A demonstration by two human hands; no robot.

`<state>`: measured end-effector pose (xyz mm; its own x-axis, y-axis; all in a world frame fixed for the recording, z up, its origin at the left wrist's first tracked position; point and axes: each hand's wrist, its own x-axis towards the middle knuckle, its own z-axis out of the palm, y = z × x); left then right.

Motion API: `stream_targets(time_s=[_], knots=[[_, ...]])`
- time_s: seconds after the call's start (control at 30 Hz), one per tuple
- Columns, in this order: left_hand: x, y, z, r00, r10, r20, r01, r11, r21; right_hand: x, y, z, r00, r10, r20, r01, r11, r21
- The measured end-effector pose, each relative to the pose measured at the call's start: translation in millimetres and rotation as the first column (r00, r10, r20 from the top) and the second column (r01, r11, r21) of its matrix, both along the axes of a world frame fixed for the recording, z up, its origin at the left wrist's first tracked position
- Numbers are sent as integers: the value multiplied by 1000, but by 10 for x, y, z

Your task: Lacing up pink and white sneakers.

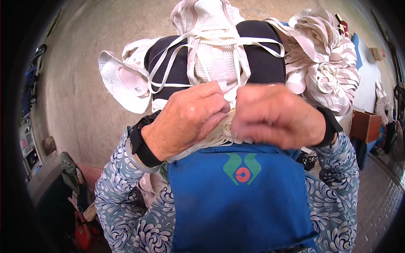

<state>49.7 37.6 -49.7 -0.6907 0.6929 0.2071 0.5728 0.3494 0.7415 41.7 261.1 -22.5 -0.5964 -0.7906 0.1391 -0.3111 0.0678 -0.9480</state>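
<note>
A white and pale pink mesh shoe upper (219, 59) lies across my black-clad knees, its cream lace (172, 61) threaded across the front and looping out to both sides. My left hand (192, 111) is closed, thumb and fingers pinching the upper's near edge. Just beside it, my right hand (274, 116) is curled closed by the opposite edge, slightly blurred; what its fingers hold is hidden. Under both hands a bundle of loose cream laces (219, 135) rests at the top of my blue apron (240, 202).
Another pale upper (126, 82) hangs over my left knee. On the right is a large heap of stacked uppers (325, 63). Beyond it stand a pale table (366, 86) and a brown box (366, 125). Concrete floor (84, 84) stretches out to the left.
</note>
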Motion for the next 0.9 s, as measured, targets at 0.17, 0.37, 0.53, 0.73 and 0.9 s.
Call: stream_targets(time_s=[0.17, 0.37, 0.53, 0.73, 0.9], knots=[[-158, -95, 109, 885, 153, 440, -158, 987, -27, -87, 90, -69, 910, -203, -360, 273, 950, 154], [98, -19, 313, 806, -89, 586, 103, 995, 11, -154, -3, -193, 974, -182, -134, 181, 983, -21], [-83, -134, 212, 586, 142, 798, -307, 950, 57, -95, 88, -222, 937, -306, -168, 335, 925, 182], [-203, -136, 126, 715, 295, 633, -357, 933, -32, -319, -46, -256, 776, -422, -469, 534, 834, 135], [-265, -99, 31, 737, 409, 537, -473, 881, -22, -346, -153, -294, 576, -321, -752, 631, 759, 159]])
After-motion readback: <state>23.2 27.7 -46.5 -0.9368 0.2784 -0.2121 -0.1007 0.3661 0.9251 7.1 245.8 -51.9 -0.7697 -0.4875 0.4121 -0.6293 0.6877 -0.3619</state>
